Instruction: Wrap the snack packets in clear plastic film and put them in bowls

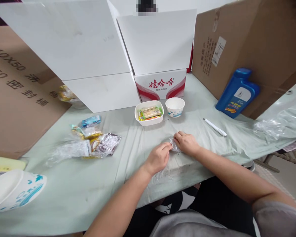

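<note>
A small crinkled clear plastic packet (174, 145) lies near the table's front edge, between my two hands. My left hand (159, 157) pinches its left side with the fingertips. On the other side, my right hand (186, 143) has its fingers closed on the plastic. What the packet holds is hidden by my fingers. Beyond them stands a white rectangular tub (150, 122) containing several wrapped snack packets (151, 112). Just right of the tub is a white paper bowl (175, 108) with a blue pattern. A white pen-like tool (214, 127) rests to the right of my right hand.
A pile of wrapped packets (96, 141) lies on the left. A large paper bowl (27, 191) sits at the near left edge. White cartons (160, 86) form the back, and a blue bottle (236, 93) leans by a brown cardboard box (224, 52) at right.
</note>
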The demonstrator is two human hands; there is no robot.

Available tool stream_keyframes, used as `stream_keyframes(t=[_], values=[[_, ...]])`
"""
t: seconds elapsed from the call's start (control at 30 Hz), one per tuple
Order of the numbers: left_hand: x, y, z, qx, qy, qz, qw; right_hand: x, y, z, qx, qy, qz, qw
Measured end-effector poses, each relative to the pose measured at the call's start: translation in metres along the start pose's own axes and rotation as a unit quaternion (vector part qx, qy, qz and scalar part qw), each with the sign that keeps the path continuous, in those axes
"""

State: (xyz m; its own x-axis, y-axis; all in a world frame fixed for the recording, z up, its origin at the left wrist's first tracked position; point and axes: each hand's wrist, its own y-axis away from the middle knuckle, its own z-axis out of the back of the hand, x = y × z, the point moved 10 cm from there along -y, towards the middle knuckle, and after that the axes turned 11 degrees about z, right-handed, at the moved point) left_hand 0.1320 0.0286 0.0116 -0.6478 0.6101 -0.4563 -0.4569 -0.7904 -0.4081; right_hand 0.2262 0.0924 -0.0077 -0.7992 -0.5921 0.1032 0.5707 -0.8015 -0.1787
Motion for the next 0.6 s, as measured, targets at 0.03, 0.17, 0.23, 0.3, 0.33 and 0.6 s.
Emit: stream_keyframes(t=[0.03,0.17,0.23,0.3,0.33,0.6], values=[[-0.003,0.001,0.005,-0.023,-0.001,-0.003,1.000,0.000,0.001,-0.001,-0.001,0.003,-0.004,1.000],[-0.018,0.001,-0.001,-0.009,-0.035,-0.055,0.998,-0.003,0.005,-0.001,-0.010,0.000,-0.012,1.000],[-0.016,-0.002,-0.010,0.028,-0.051,-0.046,0.997,-0.014,0.006,0.006,-0.044,-0.003,-0.030,0.999],[-0.010,-0.004,-0.015,0.050,-0.048,-0.025,0.997,-0.033,0.010,0.017,-0.086,0.003,-0.071,0.994],[-0.008,-0.004,-0.016,0.055,-0.043,-0.019,0.997,-0.042,0.013,0.022,-0.107,0.005,-0.090,0.990],[-0.002,-0.005,0.002,-0.014,-0.007,0.018,1.000,0.026,0.037,0.024,-0.084,-0.159,0.234,0.956]])
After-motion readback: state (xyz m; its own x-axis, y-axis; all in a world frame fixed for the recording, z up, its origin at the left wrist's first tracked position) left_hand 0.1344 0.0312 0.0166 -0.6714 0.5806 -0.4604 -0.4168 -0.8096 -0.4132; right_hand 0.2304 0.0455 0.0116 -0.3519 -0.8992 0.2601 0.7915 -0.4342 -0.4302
